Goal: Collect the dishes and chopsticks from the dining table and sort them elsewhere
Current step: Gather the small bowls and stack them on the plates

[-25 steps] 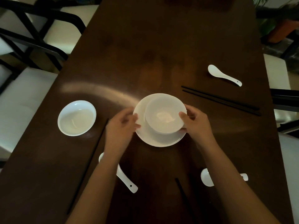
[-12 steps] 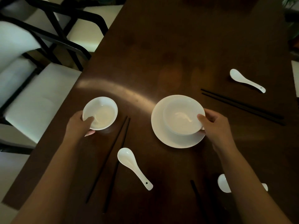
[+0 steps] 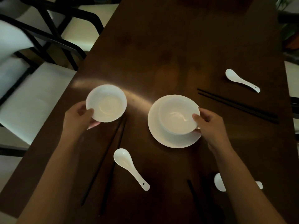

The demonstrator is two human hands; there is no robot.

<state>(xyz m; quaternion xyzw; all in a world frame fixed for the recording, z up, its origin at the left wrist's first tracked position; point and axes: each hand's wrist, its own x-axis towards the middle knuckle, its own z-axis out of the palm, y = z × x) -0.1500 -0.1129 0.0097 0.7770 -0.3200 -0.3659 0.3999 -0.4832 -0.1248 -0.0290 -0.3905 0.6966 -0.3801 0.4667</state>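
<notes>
My left hand [image 3: 80,117] grips a small white bowl [image 3: 106,103] by its near-left rim and holds it lifted and tilted above the dark wooden table [image 3: 169,46]. My right hand [image 3: 210,123] holds the right rim of a second white bowl [image 3: 177,115], which sits on a white plate [image 3: 155,126]. Black chopsticks [image 3: 105,160] lie under the lifted bowl, with a white spoon [image 3: 129,167] beside them. Another chopstick pair [image 3: 237,105] and spoon [image 3: 241,80] lie at the right. My right forearm partly hides a third spoon [image 3: 219,182].
One more black chopstick [image 3: 193,194] lies near the front edge. Chairs with white cushions and black frames [image 3: 53,39] stand along the table's left side. Another white seat [image 3: 292,76] shows at the right edge.
My left hand left the plate, took hold of the small bowl at the left, and has lifted it towards the centre. My right hand stays on the bowl on the plate.
</notes>
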